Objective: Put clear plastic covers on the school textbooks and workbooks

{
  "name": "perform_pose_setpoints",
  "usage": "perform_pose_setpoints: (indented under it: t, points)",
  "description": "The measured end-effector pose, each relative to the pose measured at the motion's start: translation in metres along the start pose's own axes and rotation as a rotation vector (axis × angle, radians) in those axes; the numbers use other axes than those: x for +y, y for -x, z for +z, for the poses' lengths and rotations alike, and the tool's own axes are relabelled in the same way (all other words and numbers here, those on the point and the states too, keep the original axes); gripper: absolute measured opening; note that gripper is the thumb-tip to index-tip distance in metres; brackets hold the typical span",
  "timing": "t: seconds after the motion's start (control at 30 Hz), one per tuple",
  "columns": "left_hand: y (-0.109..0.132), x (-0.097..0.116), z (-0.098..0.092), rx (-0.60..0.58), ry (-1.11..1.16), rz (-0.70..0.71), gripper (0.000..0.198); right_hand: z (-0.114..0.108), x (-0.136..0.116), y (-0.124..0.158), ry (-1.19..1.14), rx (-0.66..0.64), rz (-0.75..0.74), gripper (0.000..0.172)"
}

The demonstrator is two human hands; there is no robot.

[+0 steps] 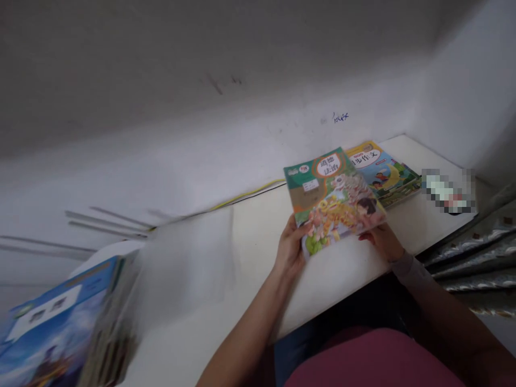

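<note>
A textbook (334, 207) with a green top band, Chinese title and a colourful lion-dance picture is held tilted above the white table. My left hand (293, 242) grips its lower left corner, thumb on the cover and fingers behind. At the lower right corner, my right hand (382, 241) holds the book from beneath, its fingers partly hidden by the cover. Just behind the textbook, a yellow and blue book (382, 172) lies on the table, partly covered from view, with another book's edge showing under it.
At the lower left stands a blurred stack of books, a blue-covered one (60, 322) on top. A transparent plastic sheet (185, 263) lies on the white table (258, 252). A pixelated object (447, 192) is at the right end. Behind is a wall with a yellow cable (242, 199).
</note>
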State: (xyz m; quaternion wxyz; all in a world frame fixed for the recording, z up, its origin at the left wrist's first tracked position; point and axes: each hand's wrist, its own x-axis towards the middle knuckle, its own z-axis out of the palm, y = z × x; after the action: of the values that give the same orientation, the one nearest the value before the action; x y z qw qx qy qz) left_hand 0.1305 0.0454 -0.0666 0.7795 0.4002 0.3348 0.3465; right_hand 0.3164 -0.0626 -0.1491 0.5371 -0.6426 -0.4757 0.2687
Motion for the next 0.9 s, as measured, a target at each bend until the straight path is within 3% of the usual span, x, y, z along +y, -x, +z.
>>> perform_pose_setpoints:
  t: [0.13,0.23,0.33,0.47,0.67,0.8,0.9]
  points:
    - [-0.063,-0.006,0.066,-0.135,0.104,-0.054,0.042,0.011,-0.004,0.005,0.137,-0.099,-0.086,0.032]
    - [-0.105,-0.023,0.11,-0.098,0.111,-0.143,0.041,0.015,-0.011,0.008,0.311,-0.139,-0.199,0.026]
    - [-0.134,-0.041,0.137,-0.062,0.107,-0.167,0.047,0.015,-0.015,0.007,0.34,-0.158,-0.209,0.026]
    - [-0.152,-0.058,0.144,-0.028,0.099,-0.17,0.048,0.015,-0.015,0.006,0.342,-0.163,-0.224,0.026]
    - [-0.16,-0.068,0.145,-0.015,0.078,-0.116,0.042,0.017,-0.011,0.006,0.374,-0.178,-0.218,0.024]
    - [-0.157,-0.064,0.15,-0.011,0.039,-0.024,0.038,0.016,-0.01,0.006,0.37,-0.173,-0.224,0.023]
    - [-0.147,-0.047,0.138,-0.005,-0.02,0.107,0.034,0.015,-0.009,0.006,0.385,-0.165,-0.241,0.023]
